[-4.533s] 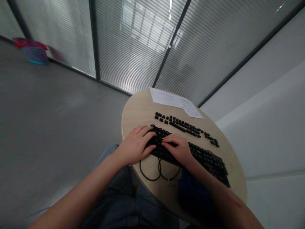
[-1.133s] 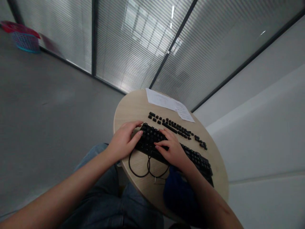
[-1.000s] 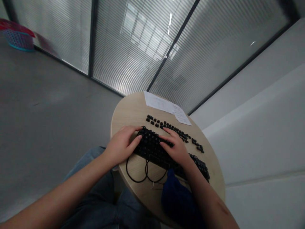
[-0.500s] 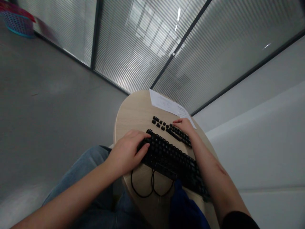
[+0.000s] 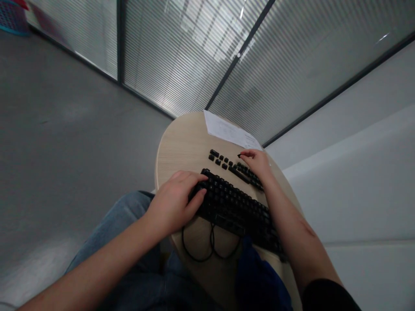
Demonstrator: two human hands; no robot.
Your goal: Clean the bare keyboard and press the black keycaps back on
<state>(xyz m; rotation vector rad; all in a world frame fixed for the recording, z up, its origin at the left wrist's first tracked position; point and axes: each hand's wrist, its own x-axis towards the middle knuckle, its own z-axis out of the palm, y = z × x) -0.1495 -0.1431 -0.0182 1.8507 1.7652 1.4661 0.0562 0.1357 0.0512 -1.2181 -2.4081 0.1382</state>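
A black keyboard (image 5: 240, 207) lies slantwise on the round wooden table (image 5: 178, 142). My left hand (image 5: 178, 198) grips its left end, thumb and fingers on the near and far sides of the corner. Beyond the keyboard, loose black keycaps (image 5: 218, 162) lie in rows, with a long key (image 5: 239, 174) among them. Above these rows my right hand (image 5: 256, 162) pinches a small black keycap (image 5: 239, 155) between thumb and fingertips. My right forearm passes over the keyboard's right end and hides part of it.
A white printed sheet (image 5: 227, 132) lies at the table's far edge. A black cable (image 5: 197, 260) loops at the near side beside a blue cloth (image 5: 259, 276). Glass panels stand behind, and a basket (image 5: 13, 19) is at far left.
My right hand has lifted a keycap from the loose rows and now holds it just beyond them. My left hand stays on the keyboard. The view has shifted slightly.
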